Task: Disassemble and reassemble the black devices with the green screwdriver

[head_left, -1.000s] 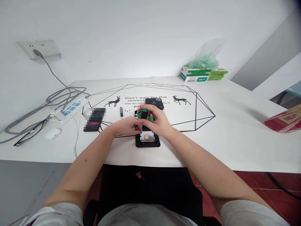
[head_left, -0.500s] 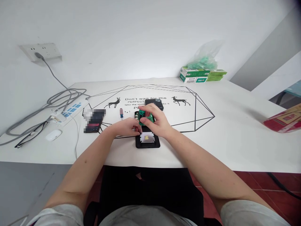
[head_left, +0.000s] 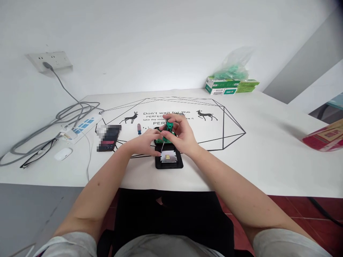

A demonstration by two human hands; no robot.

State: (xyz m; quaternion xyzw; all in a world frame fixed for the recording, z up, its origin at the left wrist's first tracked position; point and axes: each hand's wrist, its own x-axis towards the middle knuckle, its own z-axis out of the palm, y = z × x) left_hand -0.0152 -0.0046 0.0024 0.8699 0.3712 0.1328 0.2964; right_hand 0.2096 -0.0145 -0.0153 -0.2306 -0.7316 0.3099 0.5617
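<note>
Centre: a green-handled screwdriver within the closed grip of the right hand, handle uppermost, thin shaft slanting down and leftward to the near-left part of an opened black case. Exact contact of the tip, too small to tell. Inside the case, toward the person: a silvery plate bearing a small yellowish square. Just beyond the plate, partly behind the fingers: a green circuit board. At the left edge of the case: the left hand, with thumb low beside the plate and bent fingers close to the screwdriver shaft; contents of this second grip, if any, impossible to tell. Beyond the left hand, on the white printed counter: a second screwdriver with a reddish and blue handle, near a few tiny dark pieces. Farther left: a phone, partly pixelated, then a power strip and folded eyeglasses. Far right, against the wall: green-and-white boxes beneath a clear plastic bag.
</note>
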